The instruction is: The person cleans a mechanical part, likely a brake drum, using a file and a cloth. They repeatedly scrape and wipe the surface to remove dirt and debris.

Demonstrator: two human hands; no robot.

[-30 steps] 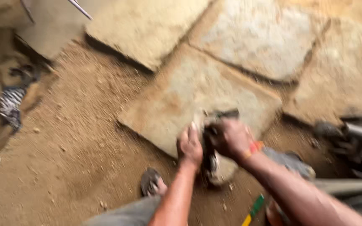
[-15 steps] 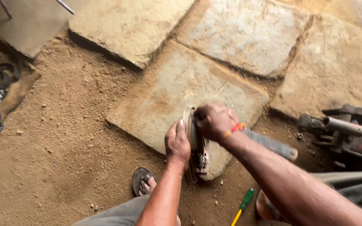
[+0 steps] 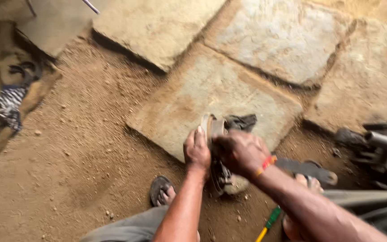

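Holding a round, rusty metal part (image 3: 215, 154) upright on its edge, at the near corner of a flat stone slab (image 3: 202, 96), near the middle of the scene. Left hand (image 3: 196, 151) pressed flat against the left face of the disc, fingers together and pointing far. Right hand (image 3: 238, 152) curled over the right side of the same part, fingers bent around it; how tight the grip is, cannot tell, because the picture is a little blurred. Both hands almost touching across the top rim. A dark rag (image 3: 242, 122) lying on the slab just beyond the part, touching it or very near.

Under the hands, sandy ground (image 3: 77, 170). A foot in a sandal (image 3: 161, 192) near and to the left of the part. An orange band (image 3: 265, 165) on the right wrist. A screwdriver with green and yellow handle (image 3: 268, 222) on the ground at the near edge, right of the left forearm. A dark flat metal piece (image 3: 307, 169) behind the right forearm. Far right, grey metal pipes and machine parts (image 3: 381, 143). Far left, a striped cloth (image 3: 10, 105) on the ground. More stone slabs (image 3: 287, 40) at the far side.
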